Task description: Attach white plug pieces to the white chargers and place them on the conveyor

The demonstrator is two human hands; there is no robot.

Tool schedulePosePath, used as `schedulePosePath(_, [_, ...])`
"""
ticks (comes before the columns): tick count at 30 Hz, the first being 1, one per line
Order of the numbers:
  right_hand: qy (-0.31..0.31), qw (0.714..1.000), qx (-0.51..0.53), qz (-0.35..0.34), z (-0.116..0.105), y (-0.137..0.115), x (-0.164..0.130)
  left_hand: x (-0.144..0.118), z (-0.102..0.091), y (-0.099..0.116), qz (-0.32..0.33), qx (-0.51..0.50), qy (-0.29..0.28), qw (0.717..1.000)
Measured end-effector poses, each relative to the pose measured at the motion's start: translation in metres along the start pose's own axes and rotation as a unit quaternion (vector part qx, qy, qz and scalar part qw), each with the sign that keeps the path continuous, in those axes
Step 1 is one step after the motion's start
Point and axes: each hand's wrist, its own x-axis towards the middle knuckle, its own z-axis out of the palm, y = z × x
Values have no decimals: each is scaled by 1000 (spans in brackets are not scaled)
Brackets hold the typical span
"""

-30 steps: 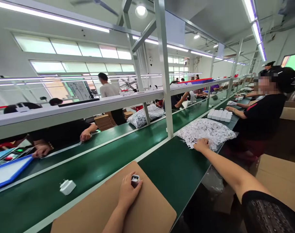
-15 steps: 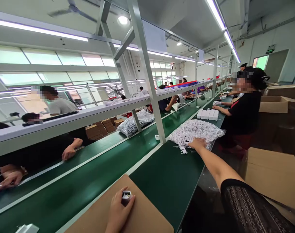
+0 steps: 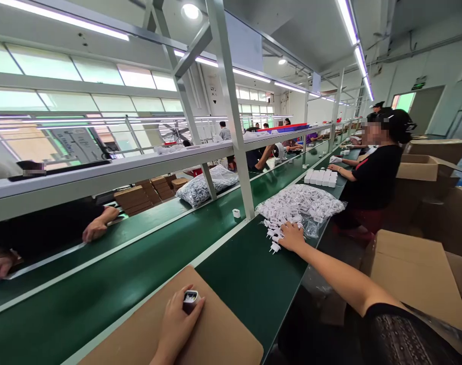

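My left hand is closed around a small white charger housing, its open end facing up with metal parts inside. It rests on a brown board at the front. Farther off, my right hand lies on loose white plug pieces with two-pin ends, which spill from a clear plastic bag full of the same pieces. The fingers of this hand look spread over the pieces; whether one is between them is hard to see.
A green conveyor belt runs along the left, carrying a white housing. A metal post rises by the bag. Beyond are rows of white blocks and a seated co-worker. Cardboard boxes stand at right. Another person's hand is across the belt.
My right hand has drawn back from the bag's edge toward me, and more plug pieces lie spilled on the table. My left hand still holds the housing. The view has shifted slightly.
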Motion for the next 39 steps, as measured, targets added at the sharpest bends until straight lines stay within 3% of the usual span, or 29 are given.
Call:
schedulePosePath(9, [6,995,56,-81,13,-60,-20,-5,-3,10,-14,-50,18,998])
schedulePosePath(15, [35,983,132,-118,-4,-73,-13,-4,-1,4,19,-52,24,998])
schedulePosePath(20, [35,954,262,-140,-21,-95,-13,-1,0,7,9,-50,27,998])
schedulePosePath(26, [-42,869,475,-131,-15,-172,-32,-3,-3,14,-4,-48,31,998])
schedulePosePath(31, [-190,748,631,-77,15,-238,-56,-4,-1,5,-7,-48,33,998])
schedulePosePath(33, [-218,706,672,-54,29,-250,-61,-3,-1,2,-17,-46,29,998])
schedulePosePath(35, [-221,681,697,-26,41,-254,-65,-1,-1,1,-30,-45,20,998])
schedulePosePath(39, [-211,674,708,3,58,-247,-68,1,-4,4,-53,-38,6,998])
